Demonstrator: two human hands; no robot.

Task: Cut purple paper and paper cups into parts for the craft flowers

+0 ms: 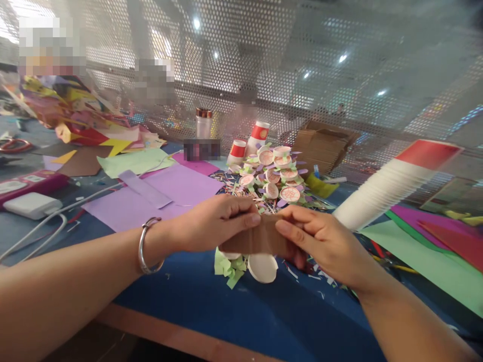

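Note:
A small strip of brown cardboard point(260, 237) is stretched between my two hands above the table. My left hand point(221, 221) pinches its left end between thumb and fingers. At the right end, my right hand point(320, 241) grips it the same way. Just below the strip lie a white paper disc point(263, 269) and crumpled pieces of light green paper point(229, 269). Behind my hands rises a pile of small round paper-cup bottoms point(272, 176) with red patterns and green and purple paper tabs.
Purple paper sheets point(166, 186) lie to the left, near a white charger point(32, 205) with its cable. A long tilted stack of paper cups point(392, 186) stands on the right. Folded cardboard point(320, 148) leans at the back by a perforated metal screen point(294, 65). Scissors point(15, 146) rest far left.

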